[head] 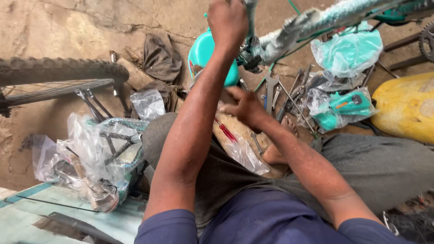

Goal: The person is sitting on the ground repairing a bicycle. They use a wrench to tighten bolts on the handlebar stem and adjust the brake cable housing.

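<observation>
Above my lap, my left hand point(227, 20) is clenched around the teal bicycle frame tube in torn, dusty foam wrapping point(312, 25), while my right hand point(246, 106) curls loosely, grip unclear.

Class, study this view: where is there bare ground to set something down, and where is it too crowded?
Bare dirt floor lies top left, bordered by the black knobbly bicycle tyre below and the crumpled brown rag on its right. The ground by the loose metal spanners and clear plastic bags is crowded.
</observation>
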